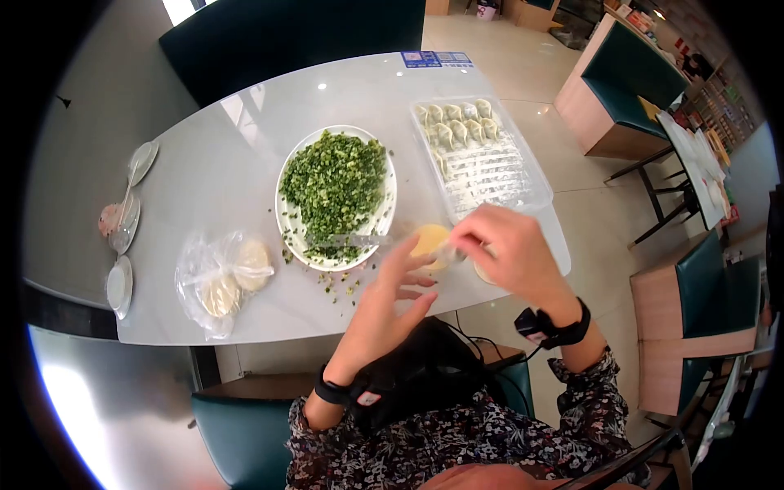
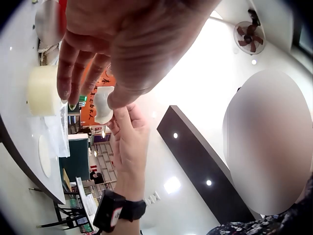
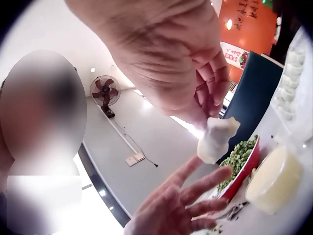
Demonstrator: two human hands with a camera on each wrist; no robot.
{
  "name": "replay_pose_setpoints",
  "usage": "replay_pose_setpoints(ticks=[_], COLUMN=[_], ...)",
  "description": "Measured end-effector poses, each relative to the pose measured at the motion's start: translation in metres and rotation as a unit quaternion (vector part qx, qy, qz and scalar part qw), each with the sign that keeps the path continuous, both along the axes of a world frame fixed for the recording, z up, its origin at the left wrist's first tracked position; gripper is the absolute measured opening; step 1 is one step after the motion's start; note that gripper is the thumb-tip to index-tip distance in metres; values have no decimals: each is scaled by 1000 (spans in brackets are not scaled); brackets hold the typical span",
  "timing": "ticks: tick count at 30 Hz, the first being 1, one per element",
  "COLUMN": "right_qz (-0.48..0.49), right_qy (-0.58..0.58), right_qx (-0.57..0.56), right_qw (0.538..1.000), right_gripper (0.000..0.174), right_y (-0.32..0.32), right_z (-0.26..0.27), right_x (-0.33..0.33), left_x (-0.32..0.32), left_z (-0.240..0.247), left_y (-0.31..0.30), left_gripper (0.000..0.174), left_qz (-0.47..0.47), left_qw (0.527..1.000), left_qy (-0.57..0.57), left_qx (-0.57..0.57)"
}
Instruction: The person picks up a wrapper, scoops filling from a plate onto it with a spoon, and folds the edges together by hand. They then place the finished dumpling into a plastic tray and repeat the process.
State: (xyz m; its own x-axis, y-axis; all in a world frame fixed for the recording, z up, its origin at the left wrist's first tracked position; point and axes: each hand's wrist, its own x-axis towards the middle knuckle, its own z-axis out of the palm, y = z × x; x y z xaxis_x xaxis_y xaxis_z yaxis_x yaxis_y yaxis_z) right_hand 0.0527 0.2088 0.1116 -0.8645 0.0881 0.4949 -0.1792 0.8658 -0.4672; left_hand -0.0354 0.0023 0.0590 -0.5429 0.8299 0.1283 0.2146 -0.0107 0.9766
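My right hand (image 1: pixel 514 249) pinches a white folded dumpling (image 3: pixel 216 139) at its edge, above the front of the table. Beside it my left hand (image 1: pixel 388 302) is raised with its fingers spread and fairly straight, the tips close to the dumpling. Below the hands stands a round, pale yellow stack of dumpling wrappers (image 3: pixel 275 180). One loose wrapper (image 2: pixel 44 155) lies flat near the table edge, partly covered by my right hand in the head view. Chopped green filling (image 1: pixel 335 184) fills a wide bowl (image 1: pixel 390 204) left of the stack, with a flat utensil (image 1: pixel 351 240) across its near side.
A clear plastic tray (image 1: pixel 535 184) dusted with flour holds rows of dumplings (image 1: pixel 457 131) at the right. Dough balls in a plastic bag (image 1: pixel 219 282) lie front left. Small dishes (image 1: pixel 119 287) line the left edge. Green bits (image 1: pixel 331 286) are scattered before the bowl.
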Motion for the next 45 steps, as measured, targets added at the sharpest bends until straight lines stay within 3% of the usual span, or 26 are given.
replay_pose_setpoints(ticks=[4,7,11,13,20,26,29,31,34,36,38,39,42,44,45], right_qz=[-130,-159,-174,-173,-186,-192,-205,-220,-204,-196,-164,-162,-136,-146,-151], right_qy=[-63,-91,-120,-145,-171,-130,-80,-125,-64,-106,-41,-68,-71,-39,-45], right_qx=[-97,-104,-81,-82,-106,-64,-76,-111,-100,-142,-51,-66,-105,-11,-22], right_qw=[985,978,974,971,962,971,972,961,972,964,984,982,983,988,987], right_gripper=[10,12,14,16,19,22,18,15,14,18,29,42,47,48,48], right_y=[50,92,126,130,135,116,99,80,57,44,29,26,18,17,17], right_z=[6,-11,-46,-56,-72,-11,1,1,-37,-61,-85,-103,-130,-134,-139], right_x=[-33,-68,-104,-115,-124,-75,-15,24,65,81,87,91,93,94,95], left_x=[0,5,4,3,-1,2,11,19,30,41,48,53,63,68,69], left_z=[-20,-22,-32,-35,-38,-32,-30,-29,-29,-27,-28,-29,-30,-28,-30], left_y=[-15,-26,-34,-36,-38,-37,-41,-41,-45,-48,-53,-55,-63,-62,-62], left_gripper=[65,57,54,47,41,37,34,34,33,32,31,30,29,28,28], left_qz=[-1,-20,-7,13,21,33,93,130,180,205,227,229,242,258,260], left_qw=[999,994,995,989,988,988,980,975,958,952,940,935,931,924,923], left_qy=[-45,-109,-98,-144,-151,-150,-159,-150,-189,-190,-197,-205,-213,-219,-219], left_qx=[24,19,14,10,6,35,76,100,121,126,162,175,172,176,178])
